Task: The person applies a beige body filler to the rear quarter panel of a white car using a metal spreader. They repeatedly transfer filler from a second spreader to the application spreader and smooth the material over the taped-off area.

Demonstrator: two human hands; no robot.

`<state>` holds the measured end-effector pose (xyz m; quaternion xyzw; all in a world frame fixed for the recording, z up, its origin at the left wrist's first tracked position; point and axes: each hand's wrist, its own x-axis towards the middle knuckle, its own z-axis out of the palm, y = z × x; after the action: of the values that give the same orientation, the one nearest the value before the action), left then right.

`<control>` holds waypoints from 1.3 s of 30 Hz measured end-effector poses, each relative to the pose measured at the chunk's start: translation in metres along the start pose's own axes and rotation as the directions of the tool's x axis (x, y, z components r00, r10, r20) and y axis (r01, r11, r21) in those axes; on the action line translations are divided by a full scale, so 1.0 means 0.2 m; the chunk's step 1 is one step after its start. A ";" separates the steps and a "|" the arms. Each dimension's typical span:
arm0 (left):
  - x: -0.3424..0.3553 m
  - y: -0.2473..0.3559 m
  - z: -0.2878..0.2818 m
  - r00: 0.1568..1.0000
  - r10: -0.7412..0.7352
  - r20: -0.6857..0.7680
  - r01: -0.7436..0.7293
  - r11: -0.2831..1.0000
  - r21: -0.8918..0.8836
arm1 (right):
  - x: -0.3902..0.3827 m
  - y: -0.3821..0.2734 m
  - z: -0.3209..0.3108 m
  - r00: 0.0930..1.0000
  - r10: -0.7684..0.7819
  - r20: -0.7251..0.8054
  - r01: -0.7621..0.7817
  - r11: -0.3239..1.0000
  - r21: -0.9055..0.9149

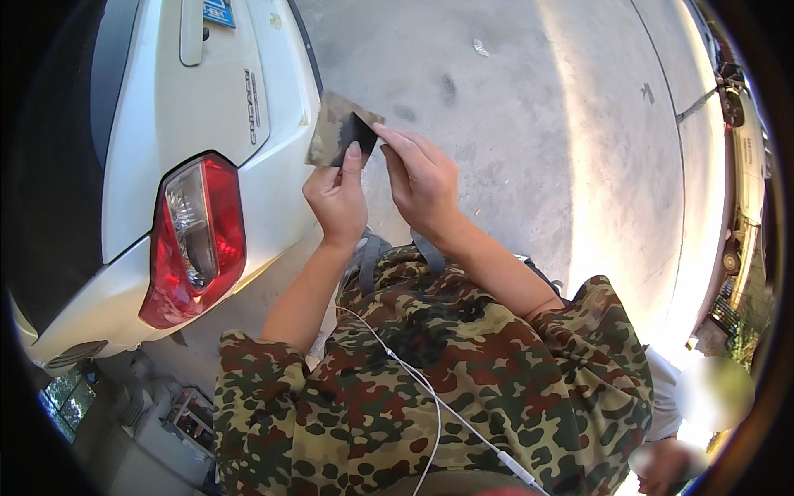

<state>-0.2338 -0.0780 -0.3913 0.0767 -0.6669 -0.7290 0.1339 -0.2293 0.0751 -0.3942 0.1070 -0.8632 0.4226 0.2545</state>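
Beside white car (132, 186), 2 hands (337, 205) (426, 182) pinch sheet (337, 128)

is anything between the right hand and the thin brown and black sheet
Nothing visible: the right hand appears to touch the edge of the thin, flat, mottled brown-and-black sheet pinched in the left hand.

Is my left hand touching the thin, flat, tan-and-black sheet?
Touching. The head view shows the left hand holding the thin, flat, tan-and-black sheet, with its thumb lying on the black part.
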 end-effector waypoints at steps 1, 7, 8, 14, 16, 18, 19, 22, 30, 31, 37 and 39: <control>-0.01 0.01 0.05 0.996 0.090 -0.008 -0.090 0.995 0.033 | 0.02 0.08 0.05 0.990 0.046 0.136 -0.038 0.998 -0.058; 0.07 0.09 0.14 0.949 -0.248 0.195 0.301 0.898 -0.320 | 0.29 0.64 -0.24 0.611 0.695 0.379 -0.775 0.623 0.108; 0.07 0.10 0.15 0.915 -0.304 0.267 0.391 0.834 -0.390 | 0.35 0.64 -0.30 0.509 0.660 0.553 -0.861 0.392 0.324; 0.02 0.13 0.24 0.811 -0.410 0.418 0.584 0.613 -0.531 | 0.55 0.45 -0.31 0.539 0.058 0.840 -0.832 0.192 0.520; 0.01 0.14 0.20 0.822 -0.453 0.345 0.569 0.662 -0.488 | 0.48 0.50 -0.33 0.429 0.294 0.854 -0.793 0.575 0.201; 0.02 0.15 0.15 0.882 -0.384 0.273 0.467 0.792 -0.394 | 0.39 0.63 -0.37 0.396 0.445 0.804 -0.769 0.639 0.025; 0.02 0.14 0.12 0.913 -0.332 0.237 0.393 0.870 -0.296 | 0.32 0.69 -0.38 0.335 0.593 0.732 -0.840 0.540 -0.053; 0.00 0.15 0.07 0.946 -0.266 0.184 0.284 0.956 -0.079 | 0.23 0.83 -0.41 0.379 0.675 0.634 -0.923 0.325 0.205; -0.03 0.10 -0.02 0.977 -0.189 0.096 0.163 0.960 0.229 | 0.35 0.60 -0.40 0.497 0.600 0.627 -0.827 0.109 0.551; -0.03 0.09 -0.03 0.983 -0.158 0.095 0.150 0.985 0.088 | 0.36 0.56 -0.39 0.521 0.547 0.655 -0.807 0.066 0.587; -0.08 0.13 -0.07 0.966 -0.256 0.046 0.257 0.966 -0.030 | 0.35 0.39 -0.37 0.511 0.552 0.659 -0.778 -0.030 0.628; -0.08 0.15 -0.11 0.976 -0.216 0.008 0.215 0.976 0.004 | 0.34 0.36 -0.37 0.539 0.518 0.664 -0.765 -0.029 0.643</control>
<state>-0.2096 -0.0965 -0.3640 0.1457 -0.6564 -0.7384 0.0512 -0.2902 0.1802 -0.3676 -0.1427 -0.4419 0.8675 -0.1784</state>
